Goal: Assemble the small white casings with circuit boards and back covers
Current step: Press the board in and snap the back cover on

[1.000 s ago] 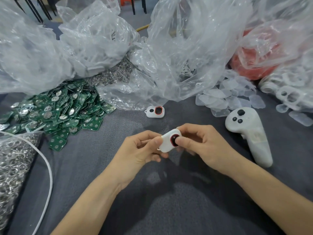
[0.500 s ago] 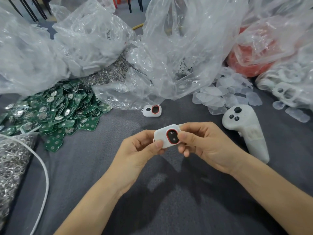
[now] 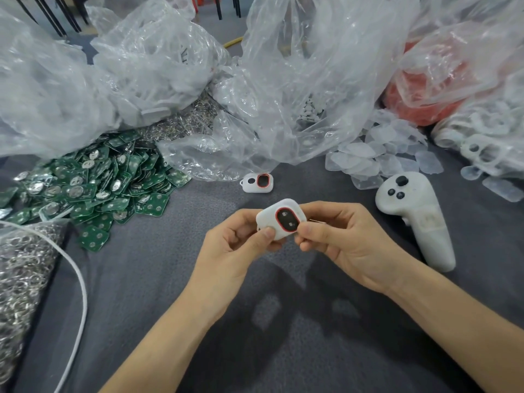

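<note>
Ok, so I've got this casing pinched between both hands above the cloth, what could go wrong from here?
1. The held casing sits only between fingertips of the left hand and right hand, so it may slip and drop onto the grey cloth.
2. The loose casing lies right at the plastic bag's edge and might get buried or mixed up.
3. A forearm sweep could scatter the circuit board pile.
</note>
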Tool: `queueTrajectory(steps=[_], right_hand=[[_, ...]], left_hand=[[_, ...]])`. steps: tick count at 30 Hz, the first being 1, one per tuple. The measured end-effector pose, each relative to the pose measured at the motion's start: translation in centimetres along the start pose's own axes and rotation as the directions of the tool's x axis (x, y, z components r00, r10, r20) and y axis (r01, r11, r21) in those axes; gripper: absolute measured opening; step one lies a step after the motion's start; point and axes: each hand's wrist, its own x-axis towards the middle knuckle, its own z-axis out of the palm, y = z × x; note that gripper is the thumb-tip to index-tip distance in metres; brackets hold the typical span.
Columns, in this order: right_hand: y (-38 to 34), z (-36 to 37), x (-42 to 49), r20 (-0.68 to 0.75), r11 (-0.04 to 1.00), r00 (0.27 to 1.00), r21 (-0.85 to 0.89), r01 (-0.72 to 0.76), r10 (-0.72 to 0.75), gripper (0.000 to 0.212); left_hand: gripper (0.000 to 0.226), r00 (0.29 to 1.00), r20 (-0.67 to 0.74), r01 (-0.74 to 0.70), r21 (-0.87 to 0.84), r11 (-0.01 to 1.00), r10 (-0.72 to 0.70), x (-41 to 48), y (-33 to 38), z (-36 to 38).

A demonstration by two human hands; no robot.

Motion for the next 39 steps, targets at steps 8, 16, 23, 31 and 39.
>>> queueTrajectory(steps=[8, 16, 23, 31, 39], right_hand=[[-0.2, 0.2, -0.2, 0.024, 0.992, 0.999, 0.12, -0.024, 0.021, 0.021], [-0.2, -0.1, 0.0, 0.021, 0.992, 1.0, 0.123, -0.022, 0.019, 0.023], [0.0, -0.5, -0.1, 0.077, 0.994, 0.994, 0.077, 0.075, -0.08, 0.022], [0.9, -0.9, 0.0, 0.025, 0.977, 0.993, -0.182, 0.114, -0.112, 0.029], [1.7, 0.1, -0.1, -0.149, 0.817, 0.963, -0.567, 0.105, -0.227, 0.023]], left_hand=[[0.035, 0.997, 0.065, -0.039, -0.037, 0.999, 0.041, -0.3, 0.4, -0.2], [0.02, 1.0, 0.023, -0.016, -0.018, 1.0, 0.016, -0.4, 0.7, 0.3], [0.025, 0.999, 0.048, 0.0, -0.058, 0.998, 0.002, -0.5, 0.9, 0.2], [0.044, 0.995, -0.037, 0.096, 0.099, 0.99, -0.093, -0.3, 0.2, 0.4], [0.018, 0.997, -0.074, 0.031, 0.301, 0.953, -0.01, -0.5, -0.3, 0.5]])
